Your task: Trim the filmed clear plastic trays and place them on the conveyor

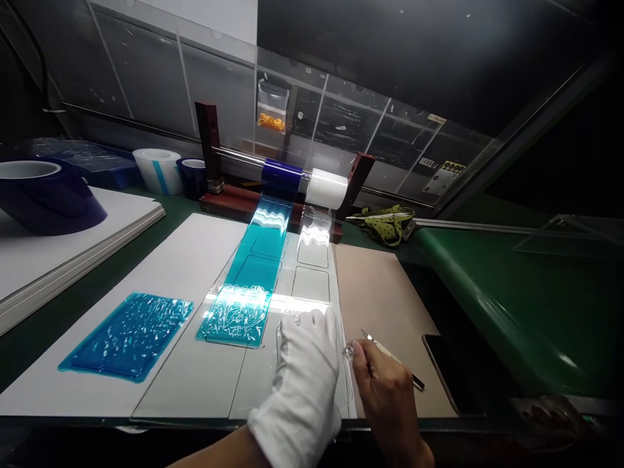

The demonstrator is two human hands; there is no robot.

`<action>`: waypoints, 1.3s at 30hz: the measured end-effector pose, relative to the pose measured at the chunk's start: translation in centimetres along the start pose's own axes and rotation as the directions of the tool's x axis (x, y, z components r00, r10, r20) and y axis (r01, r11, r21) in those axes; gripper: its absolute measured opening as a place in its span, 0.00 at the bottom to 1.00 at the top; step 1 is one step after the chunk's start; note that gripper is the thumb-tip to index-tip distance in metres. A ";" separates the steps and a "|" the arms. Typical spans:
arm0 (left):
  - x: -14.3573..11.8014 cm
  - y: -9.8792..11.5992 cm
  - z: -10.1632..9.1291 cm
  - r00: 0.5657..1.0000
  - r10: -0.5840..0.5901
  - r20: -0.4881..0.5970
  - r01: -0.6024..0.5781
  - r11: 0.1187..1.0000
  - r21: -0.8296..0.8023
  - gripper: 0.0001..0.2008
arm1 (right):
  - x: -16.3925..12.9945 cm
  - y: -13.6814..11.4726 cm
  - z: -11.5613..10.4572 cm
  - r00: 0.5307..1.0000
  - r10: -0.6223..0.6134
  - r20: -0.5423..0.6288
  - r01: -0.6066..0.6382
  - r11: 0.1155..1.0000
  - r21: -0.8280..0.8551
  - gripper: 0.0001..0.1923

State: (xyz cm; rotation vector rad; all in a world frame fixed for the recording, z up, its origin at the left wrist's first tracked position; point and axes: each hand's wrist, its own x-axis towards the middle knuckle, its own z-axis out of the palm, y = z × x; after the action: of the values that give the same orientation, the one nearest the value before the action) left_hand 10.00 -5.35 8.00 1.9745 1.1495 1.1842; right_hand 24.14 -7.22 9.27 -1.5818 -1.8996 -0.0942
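My left hand, in a white glove, has its fingers bent and together over a clear film at the lower middle of a glass sheet. Just to its right is my bare right hand, closed, with thumb and finger pinching a shiny clear bit of film. A slim craft knife with a pale handle passes behind the right hand; whether the fingers hold it I cannot tell. Blue film runs from its roll onto the glass, left of the gloved hand.
A dark red stand carries the blue roll and a white roll of clear film. Blue film pieces lie on white paper at left. A phone rests on the tan board; large tape rolls stand far left.
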 end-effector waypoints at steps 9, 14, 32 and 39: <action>-0.7 -3.6 1.6 0.970 0.240 0.049 -0.244 0.965 0.099 0.61 | 0.4 1.5 -0.2 0.802 0.328 0.500 -0.585 0.258 0.769 0.23; -0.7 -2.5 2.2 0.974 0.225 0.032 -0.226 0.947 0.226 0.62 | 0.8 1.5 -1.2 0.810 0.359 0.463 -0.582 0.398 0.709 0.24; -1.0 -0.5 -3.4 0.889 0.088 0.449 -0.242 0.923 0.299 0.56 | -2.2 1.3 -2.4 0.848 0.314 0.427 -0.526 0.598 0.604 0.24; -2.9 -1.8 -0.1 0.950 0.049 0.309 -0.088 0.990 0.112 0.53 | -8.2 4.5 -10.5 0.346 0.501 -0.793 -0.282 0.862 0.422 0.14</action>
State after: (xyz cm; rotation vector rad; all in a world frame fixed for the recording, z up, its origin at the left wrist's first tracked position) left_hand 8.54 -7.03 5.38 2.2142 1.0210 0.8162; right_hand 33.19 -17.77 11.68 -1.3566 -0.6174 -0.4139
